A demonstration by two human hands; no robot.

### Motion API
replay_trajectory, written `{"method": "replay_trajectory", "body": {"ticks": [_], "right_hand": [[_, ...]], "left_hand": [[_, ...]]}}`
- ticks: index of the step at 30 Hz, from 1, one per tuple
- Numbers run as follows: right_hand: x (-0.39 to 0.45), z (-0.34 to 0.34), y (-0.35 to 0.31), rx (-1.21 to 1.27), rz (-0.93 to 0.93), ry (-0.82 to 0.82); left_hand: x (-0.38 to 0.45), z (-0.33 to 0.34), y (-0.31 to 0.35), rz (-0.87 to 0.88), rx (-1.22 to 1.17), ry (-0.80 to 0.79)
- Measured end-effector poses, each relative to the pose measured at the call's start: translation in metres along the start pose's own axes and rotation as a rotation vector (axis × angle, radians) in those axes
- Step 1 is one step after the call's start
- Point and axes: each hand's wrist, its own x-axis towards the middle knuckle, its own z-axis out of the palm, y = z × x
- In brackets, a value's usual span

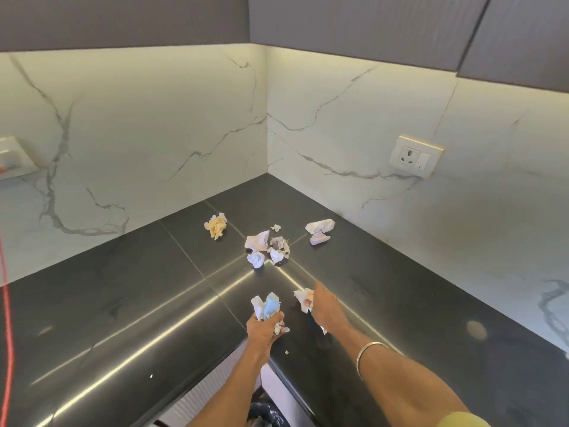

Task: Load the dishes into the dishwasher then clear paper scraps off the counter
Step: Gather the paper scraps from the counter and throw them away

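While both arms reach out over the dark, glossy tabletop [123,303], the left hand [264,329] has its grip closed around a crumpled wad [267,306] of white and pale blue paper, the bundle sticking up above the fist. The right hand [323,306] holds a white crumpled scrap [303,298] in its grip too, fingers wrapped over it, just off the surface near the tile seams. A thin metal bangle [369,355] circles that right forearm.

Down at the bottom edge, below the counter lip, there's a bin [266,414] lined with shiny black plastic; what's inside I cannot tell.

Counting what's left lying out: one yellowish crinkled ball [216,225] sits apart to the left; a central cluster [267,249] of about four white crushed pieces, touching one another, lies where the tile joints cross; one tiny white bit [276,228] rests just behind that; and one larger white twist [320,231] lies to the right, near the wall. A small crumb [286,352] sits close to the front edge.

The walls are white marble-look slabs with grey veins. One white socket plate [415,156] is on the right wall, another [14,157] on the left, with a red cord [7,318] hanging down.
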Motion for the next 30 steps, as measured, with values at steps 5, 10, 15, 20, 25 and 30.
{"method": "replay_trajectory", "body": {"ticks": [5, 10, 15, 20, 25, 30], "right_hand": [[-0.05, 0.01, -0.011, 0.017, -0.05, -0.057], [-0.093, 0.037, -0.023, 0.004, -0.084, -0.186], [-0.124, 0.061, -0.049, -0.029, -0.137, -0.206], [-0.146, 0.085, -0.074, -0.037, -0.123, -0.214], [-0.164, 0.099, -0.095, -0.019, -0.051, -0.158], [-0.176, 0.103, -0.113, -0.056, -0.003, -0.103]], "left_hand": [[-0.046, -0.034, -0.02, 0.007, 0.019, 0.017], [-0.09, -0.07, -0.032, 0.011, 0.005, 0.07], [-0.108, -0.113, -0.036, 0.0, 0.021, 0.129], [-0.116, -0.151, -0.026, 0.006, -0.008, 0.104], [-0.112, -0.181, -0.01, 0.012, 0.03, 0.055], [-0.104, -0.205, 0.0, 0.004, 0.106, -0.022]]}}
